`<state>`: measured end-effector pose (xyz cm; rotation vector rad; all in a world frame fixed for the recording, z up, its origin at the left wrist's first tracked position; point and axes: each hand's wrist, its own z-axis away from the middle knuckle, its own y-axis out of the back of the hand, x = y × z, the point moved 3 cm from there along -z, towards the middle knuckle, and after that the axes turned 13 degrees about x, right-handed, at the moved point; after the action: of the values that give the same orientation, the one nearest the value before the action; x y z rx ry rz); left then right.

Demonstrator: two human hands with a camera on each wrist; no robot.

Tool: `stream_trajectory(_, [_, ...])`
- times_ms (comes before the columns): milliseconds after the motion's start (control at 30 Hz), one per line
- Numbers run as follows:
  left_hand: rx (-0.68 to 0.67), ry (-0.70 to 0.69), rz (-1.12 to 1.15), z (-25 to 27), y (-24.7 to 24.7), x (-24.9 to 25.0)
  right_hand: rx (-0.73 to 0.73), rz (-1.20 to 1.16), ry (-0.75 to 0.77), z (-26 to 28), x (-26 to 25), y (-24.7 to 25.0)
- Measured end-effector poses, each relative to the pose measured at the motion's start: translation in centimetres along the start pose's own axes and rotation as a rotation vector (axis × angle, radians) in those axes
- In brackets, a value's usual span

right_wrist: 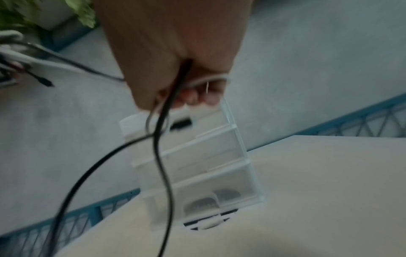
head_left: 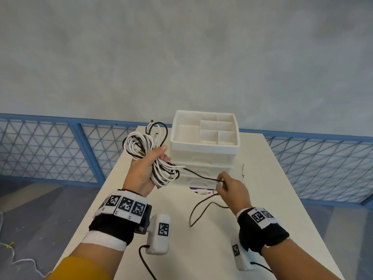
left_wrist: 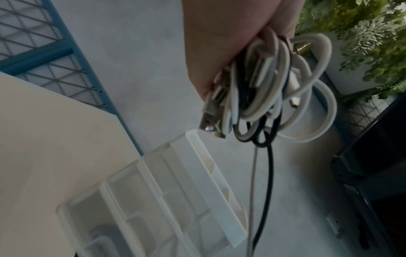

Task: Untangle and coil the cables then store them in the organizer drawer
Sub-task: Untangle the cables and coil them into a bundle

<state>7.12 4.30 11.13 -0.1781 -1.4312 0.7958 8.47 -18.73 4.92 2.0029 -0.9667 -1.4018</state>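
My left hand [head_left: 145,168] grips a tangled bundle of white and black cables [head_left: 141,144], held up above the table to the left of the organizer. In the left wrist view the cable bundle [left_wrist: 274,90] hangs from my fingers with a metal USB plug [left_wrist: 211,120] sticking out. A black cable [head_left: 199,175] runs from the bundle to my right hand [head_left: 228,186], which pinches it together with a thin white cable [right_wrist: 204,81]. The black cable's loose end [head_left: 199,209] trails onto the table. The white organizer [head_left: 203,142] with drawers stands at the table's far end.
The white table [head_left: 272,199] narrows toward a blue mesh railing [head_left: 323,162] behind it. A thin pale strip [head_left: 243,172] lies right of the organizer. The organizer's top tray has several empty compartments. Greenery [left_wrist: 362,34] shows in the left wrist view.
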Motion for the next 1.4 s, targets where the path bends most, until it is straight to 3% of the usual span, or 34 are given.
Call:
stream_trajectory(67, [0.013, 0.008, 0.033, -0.1, 0.1, 0.3, 0.065, -0.168, -0.022, 0.4, 0.2, 0.3])
stream_trajectory(200, [0.04, -0.001, 0.109, -0.5, 0.3, 1.5, -0.176, -0.488, -0.136, 0.8, 0.6, 0.5])
stream_trajectory(267, [0.048, 0.001, 0.155, -0.7, 0.7, 2.0, -0.17, -0.575, -0.225, 0.4, 1.8, 0.8])
stream_trajectory(367, [0.07, -0.009, 0.19, -1.0, 1.1, 2.0, -0.056, -0.274, -0.209, -0.5, 4.7, 0.4])
stream_trajectory(467, [0.084, -0.006, 0.209, -1.2, 1.4, 1.8, 0.154, 0.097, -0.263, -0.4, 8.5, -0.2])
stream_trajectory(600, [0.102, -0.016, 0.226, -2.0, 2.3, 3.3, 0.107, 0.23, -0.468, 1.8, 12.2, -0.4])
stream_trajectory(667, [0.093, -0.006, 0.231, -2.3, 2.3, 3.2, 0.024, 0.165, -0.385, 1.6, 11.4, -1.0])
stream_trajectory(800, [0.065, -0.007, 0.167, -1.6, 1.1, 1.9, -0.576, 0.184, -0.225, 0.2, 5.9, -1.9])
stream_trajectory(833, [0.057, -0.008, 0.145, -1.4, 0.9, 1.7, -0.662, 0.168, -0.19, -0.3, 4.0, -1.6])
stream_trajectory(867, [0.054, -0.011, 0.128, -1.3, 0.8, 1.5, -0.667, 0.072, -0.149, -0.9, 1.8, -1.0])
stream_trajectory(967, [0.056, -0.045, 0.072, -1.1, 0.6, 1.1, -0.402, -0.52, -0.088, -2.1, -5.0, 1.2])
stream_trajectory(1067, [0.065, -0.09, 0.037, -0.9, 0.5, 1.2, -0.37, -0.863, -0.139, -2.3, -9.0, 1.3])
stream_trajectory(1200, [0.093, -0.126, 0.0, -1.0, 0.8, 1.6, -0.291, -0.538, 0.114, -1.7, -10.3, -0.5])
stream_trajectory(1333, [0.075, -0.149, 0.023, -1.4, 1.4, 2.7, -0.383, -0.207, 0.14, -0.5, -8.4, -2.5])
stream_trajectory(1400, [0.067, -0.151, 0.019, -1.4, 1.5, 2.9, -0.288, -0.072, 0.133, -0.7, -7.5, -2.6])
